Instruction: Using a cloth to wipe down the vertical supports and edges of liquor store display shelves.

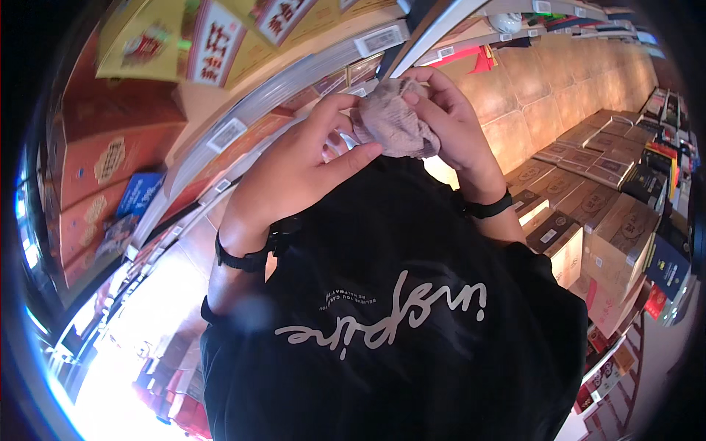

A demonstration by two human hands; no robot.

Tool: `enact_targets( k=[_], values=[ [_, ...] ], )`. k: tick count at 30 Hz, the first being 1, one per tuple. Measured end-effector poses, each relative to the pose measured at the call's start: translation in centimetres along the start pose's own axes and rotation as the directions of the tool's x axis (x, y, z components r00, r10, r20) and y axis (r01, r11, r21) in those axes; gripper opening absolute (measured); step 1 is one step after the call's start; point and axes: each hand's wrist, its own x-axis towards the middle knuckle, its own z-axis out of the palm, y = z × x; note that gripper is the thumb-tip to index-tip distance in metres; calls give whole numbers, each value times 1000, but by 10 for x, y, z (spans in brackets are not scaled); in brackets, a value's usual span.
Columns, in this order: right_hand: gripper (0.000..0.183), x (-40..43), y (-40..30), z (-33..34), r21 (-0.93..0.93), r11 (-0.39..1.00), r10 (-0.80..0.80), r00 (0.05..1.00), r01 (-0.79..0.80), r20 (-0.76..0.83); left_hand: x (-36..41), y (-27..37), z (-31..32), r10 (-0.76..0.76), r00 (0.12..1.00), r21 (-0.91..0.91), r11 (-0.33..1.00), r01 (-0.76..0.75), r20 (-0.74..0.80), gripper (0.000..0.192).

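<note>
A crumpled, greyish cloth [394,121] is held up between my two hands, in front of my chest and close to the shelf edge. My left hand [303,151] has its thumb and fingers at the cloth's lower and left side; whether they pinch it is partly hidden. My right hand [449,118] grips the cloth's upper right part between thumb and fingers. Black bands circle both wrists. Below the cloth is my black shirt [386,248], which bears white lettering.
Shelves with a price-tag rail [309,82] hold yellow packages [220,38] and orange boxes [110,160] at the left. Stacked brown cartons [590,198] stand at the right beside a tiled floor [529,93]. A white ball-like object [505,22] sits on the far shelf.
</note>
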Motion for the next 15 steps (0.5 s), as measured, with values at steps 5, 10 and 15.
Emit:
enact_targets(
  k=[5, 10, 15],
  values=[
    [25, -9, 20, 45, -197, 980, 9, 984, 27, 180, -37, -18, -6, -50, 996, -67, 997, 45, -77, 57],
    [36, -22, 36, 84, -524, 850, 69, 979, 43, 192, -81, -39, -15, -17, 966, -149, 989, -23, -257, 50],
    [43, -42, 40, 112, -361, 929, 192, 944, -87, 267, -118, -32, -26, -121, 988, 42, 991, 125, -92, 58]
  ],
)
